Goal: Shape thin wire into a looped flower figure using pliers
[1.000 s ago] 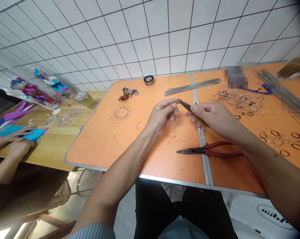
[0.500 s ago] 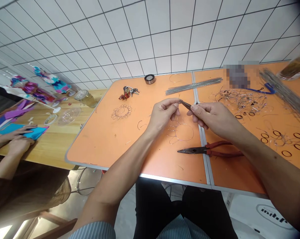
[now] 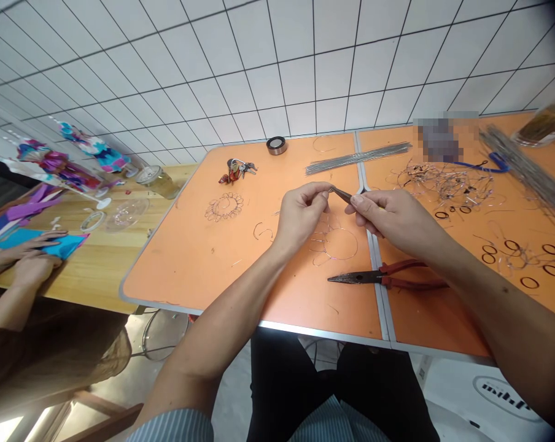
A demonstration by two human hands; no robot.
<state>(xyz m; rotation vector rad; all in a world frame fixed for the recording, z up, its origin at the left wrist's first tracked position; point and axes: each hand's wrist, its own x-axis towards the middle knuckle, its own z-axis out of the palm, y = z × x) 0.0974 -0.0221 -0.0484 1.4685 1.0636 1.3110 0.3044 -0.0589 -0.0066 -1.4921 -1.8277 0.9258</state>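
Since a moment ago, the dark slender rod (image 3: pixel 342 195) has slid further into the right hand (image 3: pixel 392 216), so only a short stub shows and its yellowish far end is hidden. Fingers of both hands are closed on it, the left hand (image 3: pixel 301 215) pinching near its tip; its material is hard to make out. Below lie a looped wire shape (image 3: pixel 341 244) and red-handled needle-nose pliers (image 3: pixel 379 277) on the orange desk (image 3: pixel 190 258). A blurred patch (image 3: pixel 438 140) masks something at the far edge, before a white tiled wall (image 3: pixel 277 67).
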